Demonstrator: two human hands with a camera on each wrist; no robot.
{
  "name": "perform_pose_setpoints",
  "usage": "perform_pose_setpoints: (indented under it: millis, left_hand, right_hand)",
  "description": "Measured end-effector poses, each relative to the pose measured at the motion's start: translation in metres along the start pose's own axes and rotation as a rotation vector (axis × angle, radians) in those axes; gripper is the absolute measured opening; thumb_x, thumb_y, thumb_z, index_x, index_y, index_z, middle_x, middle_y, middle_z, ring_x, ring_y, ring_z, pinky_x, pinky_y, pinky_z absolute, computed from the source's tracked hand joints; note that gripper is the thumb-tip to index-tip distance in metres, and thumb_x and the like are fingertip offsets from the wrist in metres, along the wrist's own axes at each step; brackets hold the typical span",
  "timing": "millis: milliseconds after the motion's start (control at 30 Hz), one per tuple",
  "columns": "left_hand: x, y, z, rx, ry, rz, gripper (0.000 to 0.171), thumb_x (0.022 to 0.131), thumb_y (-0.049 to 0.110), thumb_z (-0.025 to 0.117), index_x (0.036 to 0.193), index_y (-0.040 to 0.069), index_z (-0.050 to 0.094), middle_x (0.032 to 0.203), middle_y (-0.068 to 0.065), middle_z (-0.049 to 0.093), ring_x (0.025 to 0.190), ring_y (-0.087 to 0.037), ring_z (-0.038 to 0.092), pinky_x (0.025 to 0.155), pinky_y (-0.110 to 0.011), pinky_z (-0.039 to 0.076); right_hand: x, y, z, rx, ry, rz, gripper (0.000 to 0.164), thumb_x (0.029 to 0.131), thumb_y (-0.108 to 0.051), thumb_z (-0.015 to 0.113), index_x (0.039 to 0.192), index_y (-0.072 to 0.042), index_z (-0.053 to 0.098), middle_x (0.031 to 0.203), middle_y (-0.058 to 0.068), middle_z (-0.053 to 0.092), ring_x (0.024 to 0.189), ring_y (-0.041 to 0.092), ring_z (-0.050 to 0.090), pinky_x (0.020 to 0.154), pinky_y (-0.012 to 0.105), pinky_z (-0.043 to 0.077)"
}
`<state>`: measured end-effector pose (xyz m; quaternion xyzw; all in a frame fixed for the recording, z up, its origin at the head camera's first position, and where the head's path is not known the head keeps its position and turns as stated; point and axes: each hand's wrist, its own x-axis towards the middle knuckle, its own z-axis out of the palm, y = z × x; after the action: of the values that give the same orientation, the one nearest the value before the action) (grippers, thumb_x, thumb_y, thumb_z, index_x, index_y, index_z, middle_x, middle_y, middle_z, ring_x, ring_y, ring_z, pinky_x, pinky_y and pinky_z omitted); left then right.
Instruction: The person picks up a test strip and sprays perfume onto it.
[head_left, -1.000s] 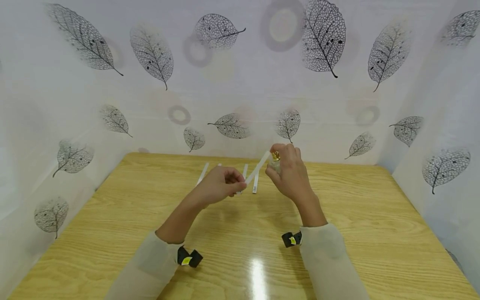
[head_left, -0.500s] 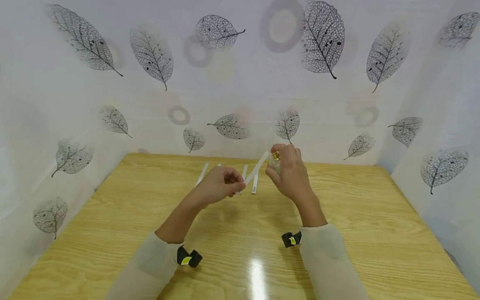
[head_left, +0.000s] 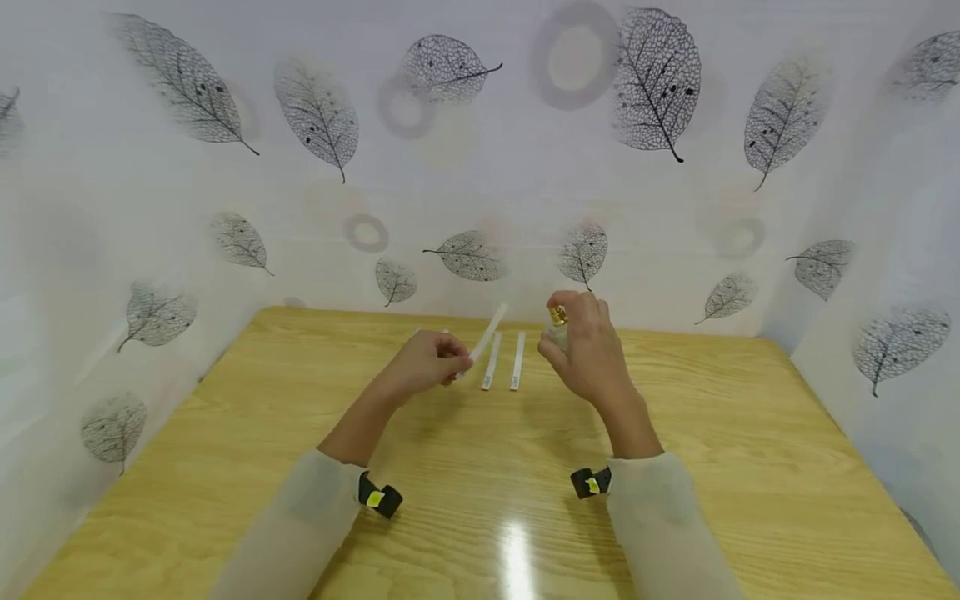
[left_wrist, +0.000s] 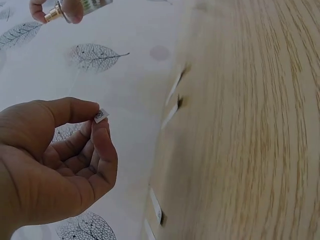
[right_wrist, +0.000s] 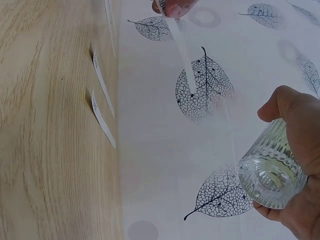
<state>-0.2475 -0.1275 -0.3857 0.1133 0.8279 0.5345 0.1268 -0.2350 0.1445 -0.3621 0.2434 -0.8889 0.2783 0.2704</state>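
Note:
In the head view my left hand (head_left: pixel 423 364) pinches one end of a white perfume test strip (head_left: pixel 489 329) between thumb and fingertips. The strip slants up and to the right, its far end apart from the bottle. Only its small printed end (left_wrist: pixel 101 115) shows in the left wrist view. My right hand (head_left: pixel 592 358) grips a clear glass perfume bottle (right_wrist: pixel 272 167) above the table, its index finger on the gold spray top (head_left: pixel 558 316). Ribbed glass and a thick base show in the right wrist view. Two more strips lie between the hands, a left strip (head_left: pixel 491 362) and a right strip (head_left: pixel 517 362).
A wood-grain table (head_left: pixel 480 500) spreads beneath both hands. Behind it hangs a pale, leaf-printed backdrop (head_left: pixel 465 167), which also runs along both sides. Further strips (left_wrist: pixel 156 206) on the table are mostly hidden behind my left hand in the head view.
My left hand has drawn left with its strip, away from the bottle, uncovering the two table strips. The right hand keeps its hold almost in place. The head view has shifted slightly.

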Motion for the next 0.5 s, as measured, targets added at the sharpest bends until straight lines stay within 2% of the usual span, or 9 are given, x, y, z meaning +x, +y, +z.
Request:
perform_pose_setpoints:
  millis: [100,267,500]
  left_hand:
    - [0.008,-0.01,-0.004,0.008,0.03,-0.028,0.012,0.099,0.013,0.068,0.101,0.002,0.07,0.091,-0.016,0.067,0.078,-0.025,0.062,0.079,-0.047,0.056]
    - [0.018,-0.021,-0.009,0.046,0.052,-0.085,0.012,0.099,0.012,0.068,0.101,0.001,0.071,0.089,-0.012,0.068,0.077,-0.023,0.065,0.069,-0.036,0.054]
    - [0.026,-0.026,-0.011,0.197,0.073,-0.122,0.013,0.096,0.013,0.069,0.098,0.001,0.073,0.084,-0.009,0.069,0.07,-0.019,0.063,0.058,-0.028,0.049]
  right_hand:
    - [0.0,0.001,-0.001,-0.002,0.003,-0.001,0.046,0.09,-0.01,0.067,0.128,-0.012,0.043,0.105,0.015,0.05,0.092,0.035,0.044,0.066,0.042,0.039]
    - [0.0,0.002,0.0,-0.005,0.003,-0.008,0.046,0.089,-0.011,0.067,0.128,-0.013,0.043,0.103,0.014,0.049,0.09,0.034,0.044,0.065,0.04,0.038]
    - [0.0,0.003,0.0,-0.003,-0.002,-0.006,0.046,0.089,-0.012,0.066,0.129,-0.014,0.043,0.103,0.014,0.049,0.09,0.034,0.044,0.063,0.04,0.038]
